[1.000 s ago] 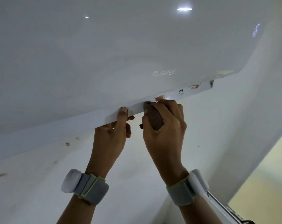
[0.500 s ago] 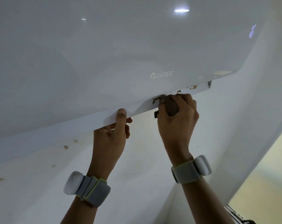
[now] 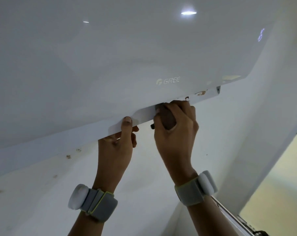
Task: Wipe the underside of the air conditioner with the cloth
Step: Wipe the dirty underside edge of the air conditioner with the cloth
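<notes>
While the left hand (image 3: 118,142) grips the Gree air conditioner (image 3: 110,65) flap, the right hand (image 3: 176,126), clenching the brown cloth (image 3: 167,119), should press firmly rightward toward the brown stains (image 3: 201,93).

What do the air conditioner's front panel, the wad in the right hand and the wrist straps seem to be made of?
Air conditioner: looks like glossy white plastic; it mirrors a ceiling light.
Cloth, gripped in the right hand: dull brown, soft and bunched, probably fabric, though little shows.
Wrist straps: matte grey woven-looking bands with yellow-green edging, each carrying a smooth white rounded pod, maybe plastic.
</notes>
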Demonstrator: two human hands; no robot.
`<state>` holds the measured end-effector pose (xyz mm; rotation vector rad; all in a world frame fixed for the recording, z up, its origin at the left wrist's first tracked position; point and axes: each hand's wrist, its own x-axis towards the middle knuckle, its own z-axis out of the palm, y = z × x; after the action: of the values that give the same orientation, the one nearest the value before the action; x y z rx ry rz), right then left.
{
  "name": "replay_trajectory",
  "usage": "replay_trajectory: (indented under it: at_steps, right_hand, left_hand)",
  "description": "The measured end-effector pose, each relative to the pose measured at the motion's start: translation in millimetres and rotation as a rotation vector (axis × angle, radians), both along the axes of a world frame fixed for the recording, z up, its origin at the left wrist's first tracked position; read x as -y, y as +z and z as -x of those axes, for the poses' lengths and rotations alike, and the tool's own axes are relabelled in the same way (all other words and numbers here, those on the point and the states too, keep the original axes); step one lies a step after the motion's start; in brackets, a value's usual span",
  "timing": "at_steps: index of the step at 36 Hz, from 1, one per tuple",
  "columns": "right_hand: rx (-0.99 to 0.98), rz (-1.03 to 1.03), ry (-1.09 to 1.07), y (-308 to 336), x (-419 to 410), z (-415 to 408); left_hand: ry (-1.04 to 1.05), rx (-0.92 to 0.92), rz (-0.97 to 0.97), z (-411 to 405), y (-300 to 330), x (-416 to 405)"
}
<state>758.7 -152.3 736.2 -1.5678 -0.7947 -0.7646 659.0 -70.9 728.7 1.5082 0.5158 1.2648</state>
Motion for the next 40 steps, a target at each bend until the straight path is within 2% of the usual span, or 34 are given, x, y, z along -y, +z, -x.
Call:
replay_trajectory:
  at_steps: [3,9,15,20,28,33,40]
  right_hand:
    - [0.052,0.064,0.043,0,12,-5]
    - [-0.046,0.021,-0.032,13,4,-11]
    - [0.065,0.093,0.024,-3,17,0]
    - [-0.087,0.042,-0.077,7,10,-25]
    - [0.121,0.073,-0.019,-12,13,-2]
    - [-0.068,0.008,-0.102,1,6,-22]
    - [0.141,0.078,-0.006,-14,14,-2]
  left_hand:
    - [-0.013,0.011,-0.010,0,1,0]
    - [-0.039,0.051,-0.037,3,1,2]
    - [-0.030,0.038,-0.025,3,0,2]
    - [-0.039,0.043,-0.021,2,-1,2]
    - [-0.024,0.034,-0.019,3,-3,0]
    - [-0.056,0.057,-0.022,3,-1,4]
    - [-0.023,0.042,-0.023,2,-1,3]
